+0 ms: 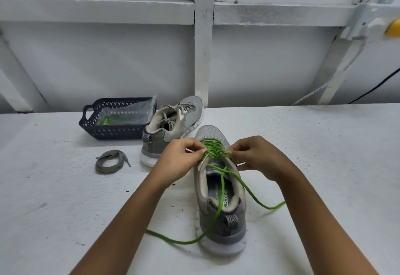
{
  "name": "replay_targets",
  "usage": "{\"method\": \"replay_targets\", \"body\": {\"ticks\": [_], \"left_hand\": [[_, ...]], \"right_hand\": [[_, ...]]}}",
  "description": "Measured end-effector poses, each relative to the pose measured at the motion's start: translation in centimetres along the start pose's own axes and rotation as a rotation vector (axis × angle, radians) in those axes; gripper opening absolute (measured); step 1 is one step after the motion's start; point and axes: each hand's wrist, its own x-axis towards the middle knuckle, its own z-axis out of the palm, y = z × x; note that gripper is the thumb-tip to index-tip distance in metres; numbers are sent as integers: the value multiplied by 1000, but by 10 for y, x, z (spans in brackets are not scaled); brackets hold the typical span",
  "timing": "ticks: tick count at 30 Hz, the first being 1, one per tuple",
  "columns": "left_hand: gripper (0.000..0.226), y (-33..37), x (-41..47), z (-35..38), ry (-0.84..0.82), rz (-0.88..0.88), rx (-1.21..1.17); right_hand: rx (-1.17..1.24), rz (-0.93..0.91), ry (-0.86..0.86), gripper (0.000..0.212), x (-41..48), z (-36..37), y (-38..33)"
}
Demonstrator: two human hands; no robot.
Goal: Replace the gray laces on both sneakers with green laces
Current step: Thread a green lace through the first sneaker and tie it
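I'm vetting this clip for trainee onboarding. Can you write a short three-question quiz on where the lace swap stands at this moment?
1. True or false: the far sneaker has gray laces in it.
2. Multiple choice: the loose gray lace lies A) in the basket, B) coiled on the table to the left of the sneakers, C) inside the far sneaker.
3. Fill in: the lace that the left hand and right hand pinch at the near sneaker's eyelets is ____.

Key: 1 true; 2 B; 3 green.
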Motion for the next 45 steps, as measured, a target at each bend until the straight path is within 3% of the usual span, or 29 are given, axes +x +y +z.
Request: {"method": "replay_targets", "body": {"ticks": [4, 10, 19, 27, 37, 42, 45], "left_hand": [[18, 4, 4, 3, -65, -16, 84], [25, 5, 9, 7, -77, -117, -44], [18, -5, 12, 4, -54, -116, -203], [15, 0, 16, 1, -137, -103, -152], [17, -5, 18, 12, -21, -94, -44], [18, -7, 21, 9, -36, -108, -110], [15, -8, 23, 6, -61, -92, -36]], "right_hand": [[-146, -29, -13, 17, 5, 3, -3], [-228, -64, 35, 19, 9, 9, 0], [-16, -10, 36, 19, 11, 4, 6], [-78, -36, 7, 17, 19, 7, 9], [-204, -37, 85, 15, 28, 15, 12], [-48, -16, 110, 16, 28, 12, 13], [-100, -32, 85, 17, 29, 12, 15]]}}
